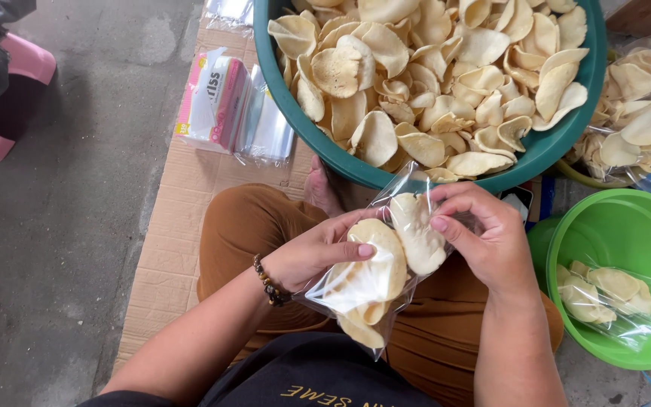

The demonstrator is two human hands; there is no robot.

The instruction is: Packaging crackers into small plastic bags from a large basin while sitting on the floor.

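Seated person, brown trousers, over a flattened cardboard sheet [167, 249] on the concrete floor.

Left hand [314, 252], beaded bracelet [269, 281] at the wrist, fingers closed around a clear plastic bag [363, 290] partly filled with pale crackers; bag held over the lap, near centre.

Right hand [484, 237] pinched together on one cracker [418, 230] at the bag's open mouth.

Far centre: large dark green basin [566, 139] heaped with the same crackers.

Right: bright green bowl [619, 226] holding one filled bag [612, 298].

Far right: big clear sack of crackers [642, 113].

Far left of basin: stack of empty plastic bags [261, 128] beside a pink-and-white packet [205, 102].
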